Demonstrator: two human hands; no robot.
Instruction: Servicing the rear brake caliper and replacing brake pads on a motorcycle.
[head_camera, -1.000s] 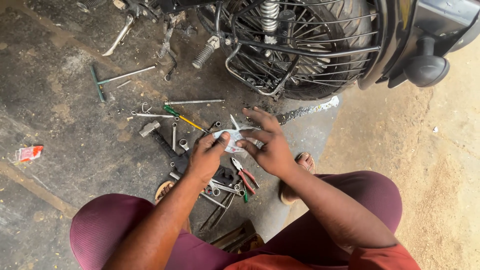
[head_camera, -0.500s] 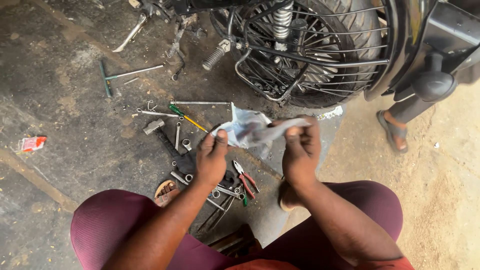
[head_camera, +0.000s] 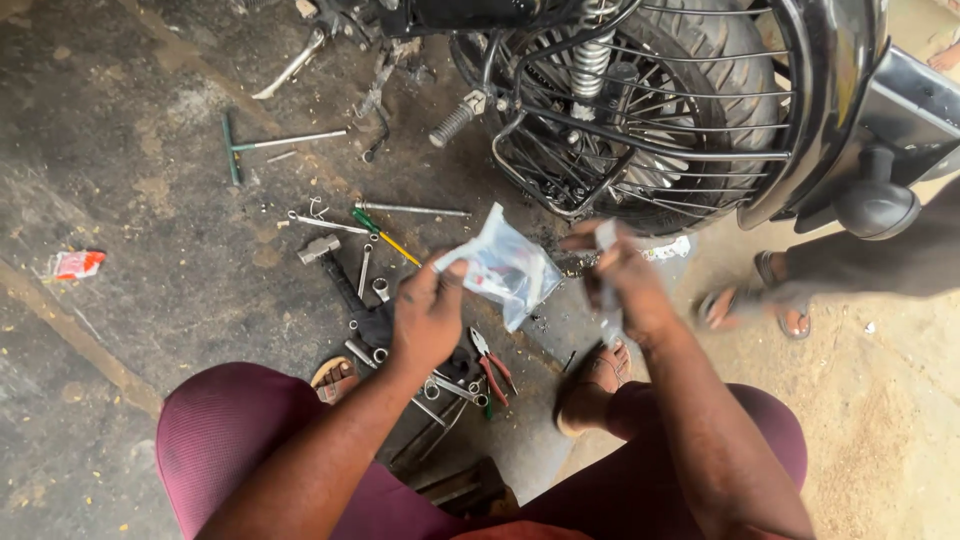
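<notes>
My left hand (head_camera: 428, 318) pinches the corner of a small clear plastic packet (head_camera: 505, 268) with something red and dark inside. The packet hangs open at chest height over the tools. My right hand (head_camera: 625, 283) is to its right, blurred, and grips a thin torn strip of clear plastic (head_camera: 607, 238) that stands apart from the packet. Both hands hover in front of a motorcycle's rear wheel (head_camera: 660, 110).
Spanners, a hammer (head_camera: 328, 262), a green-handled screwdriver (head_camera: 382, 235), red pliers (head_camera: 493, 363) and a T-handle wrench (head_camera: 270, 145) lie on the dark concrete floor. Another person's sandalled foot (head_camera: 750, 300) stands at right. A red wrapper (head_camera: 77, 263) lies far left.
The strip has come off the packet: my right hand has pulled away to the right with it, while my left hand keeps the packet. The view has shifted slightly.
</notes>
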